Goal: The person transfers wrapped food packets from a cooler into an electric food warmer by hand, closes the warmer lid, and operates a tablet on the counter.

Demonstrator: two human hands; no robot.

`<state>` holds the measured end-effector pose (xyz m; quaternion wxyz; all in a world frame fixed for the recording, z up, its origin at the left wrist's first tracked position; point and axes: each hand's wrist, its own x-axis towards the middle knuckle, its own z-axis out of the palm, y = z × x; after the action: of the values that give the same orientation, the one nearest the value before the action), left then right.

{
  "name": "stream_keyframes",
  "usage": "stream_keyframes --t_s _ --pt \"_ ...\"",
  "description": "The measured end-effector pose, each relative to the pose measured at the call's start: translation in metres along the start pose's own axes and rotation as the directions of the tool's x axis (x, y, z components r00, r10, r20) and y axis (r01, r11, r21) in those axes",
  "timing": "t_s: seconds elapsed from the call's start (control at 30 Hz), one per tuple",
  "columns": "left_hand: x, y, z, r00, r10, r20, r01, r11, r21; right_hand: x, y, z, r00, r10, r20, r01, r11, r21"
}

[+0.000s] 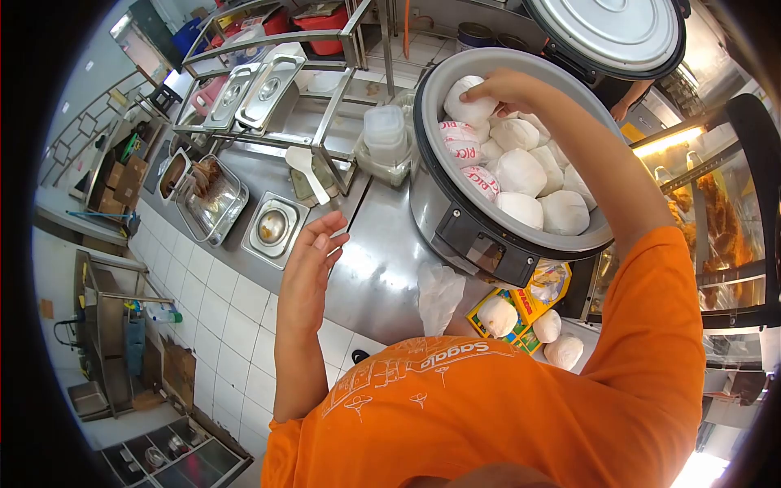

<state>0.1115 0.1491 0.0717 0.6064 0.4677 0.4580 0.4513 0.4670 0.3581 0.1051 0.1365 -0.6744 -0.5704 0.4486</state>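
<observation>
A large round grey cooker (pixel 429 167) is packed with white paper-wrapped rice bundles (pixel 521 172), some with red "RICE" lettering (pixel 461 144). At its far left inside, my right hand (pixel 506 88) is closed around one plain white wrapped rice bundle (pixel 465 99), thumb on its front and the other fingers partly hidden. Empty, my left hand (pixel 311 259) hovers over the steel counter (pixel 376 244) with its fingers stretched out. Ahead of it lie a white rice paddle (pixel 307 173) and a steel pan holding a ladle (pixel 272 225).
The cooker's lid (pixel 610 32) stands raised behind. Three white bundles, one nearest (pixel 497 315), rest by a yellow printed pack (pixel 529 305). Crumpled clear plastic (pixel 440 294) lies before me. A lit glass food case (pixel 716 220) stands right; a metal rack (pixel 333 114) stands left.
</observation>
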Motion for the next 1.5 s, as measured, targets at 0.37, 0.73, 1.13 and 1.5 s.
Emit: stream_keyframes --t_s 0.37,0.73,1.13,1.5 --pt "0.004 -0.001 0.006 0.999 -0.030 0.034 0.030 1.000 0.006 -0.003 -0.004 0.006 0.996 0.045 -0.076 -0.068 0.941 -0.333" --pt "-0.003 0.001 0.000 0.999 -0.022 0.025 0.021 0.999 0.034 0.007 -0.006 -0.016 0.949 -0.250 -0.193 0.069 0.762 -0.644" --pt "-0.024 -0.008 -0.011 0.999 -0.038 -0.006 0.038 0.999 -0.020 0.010 0.027 -0.022 0.921 -0.378 -0.094 0.081 0.422 -0.903" --pt "-0.104 -0.061 -0.051 0.976 -0.211 -0.056 0.207 0.976 -0.064 -0.127 -0.008 -0.007 0.818 -0.560 -0.128 0.477 0.786 -0.393"
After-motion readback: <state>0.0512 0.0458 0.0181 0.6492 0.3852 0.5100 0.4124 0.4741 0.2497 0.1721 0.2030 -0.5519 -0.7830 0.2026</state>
